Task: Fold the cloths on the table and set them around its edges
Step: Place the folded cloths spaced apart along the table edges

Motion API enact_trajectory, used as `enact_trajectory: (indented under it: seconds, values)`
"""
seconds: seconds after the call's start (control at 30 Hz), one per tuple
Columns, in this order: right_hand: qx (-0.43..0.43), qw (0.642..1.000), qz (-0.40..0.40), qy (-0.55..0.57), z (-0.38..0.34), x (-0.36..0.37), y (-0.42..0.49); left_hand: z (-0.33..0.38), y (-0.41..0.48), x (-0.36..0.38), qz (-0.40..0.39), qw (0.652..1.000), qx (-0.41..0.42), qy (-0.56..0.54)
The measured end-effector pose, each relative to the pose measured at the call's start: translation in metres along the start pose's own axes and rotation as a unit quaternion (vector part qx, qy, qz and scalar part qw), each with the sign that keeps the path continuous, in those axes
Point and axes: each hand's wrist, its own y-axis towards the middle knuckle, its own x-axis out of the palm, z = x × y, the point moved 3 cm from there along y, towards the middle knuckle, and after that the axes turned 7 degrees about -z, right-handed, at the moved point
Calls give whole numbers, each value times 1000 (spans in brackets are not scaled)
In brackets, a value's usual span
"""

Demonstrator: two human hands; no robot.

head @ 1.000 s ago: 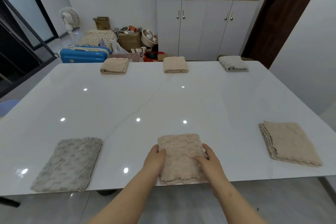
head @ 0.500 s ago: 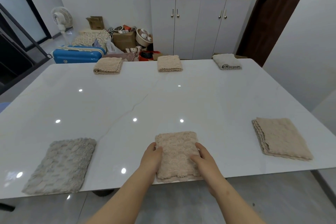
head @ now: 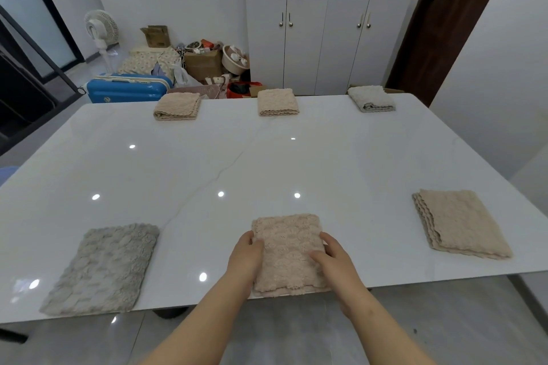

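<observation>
A folded beige cloth [head: 289, 249] lies at the middle of the near edge of the white table [head: 267, 163], its near end slightly over the rim. My left hand [head: 246, 258] rests on its left side and my right hand [head: 336, 264] on its right side, thumbs on top and fingers fairly straight. A folded grey cloth [head: 102, 268] lies near left and a folded beige cloth [head: 459, 224] near right. Along the far edge sit a beige cloth [head: 177, 106], another beige cloth [head: 277, 102] and a grey cloth [head: 370, 99], all folded.
Behind the table stand a white cabinet [head: 326, 41], a blue suitcase [head: 127, 88], boxes and a fan [head: 100, 29] on the floor. A dark door [head: 439, 24] is at the far right. A black frame runs along the left.
Both hands stay on the middle beige cloth with barely any shift. My view has turned slightly, so everything sits a little further left in the picture.
</observation>
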Motion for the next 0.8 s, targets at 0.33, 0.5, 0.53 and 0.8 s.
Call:
enact_trajectory:
  seconds: [0.33,0.5,0.53,0.8]
  values:
    - [-9,998,56,21,-6,-53,-20,56,-25,57,18,967,179,180]
    - [-14,994,109,23,-1,-97,-25,79,-27,109,-44,965,190,174]
    - [-12,993,114,25,-1,-104,-25,82,-25,118,-61,969,179,161]
    - [-3,984,177,33,-9,-161,-14,104,13,182,-159,976,99,113]
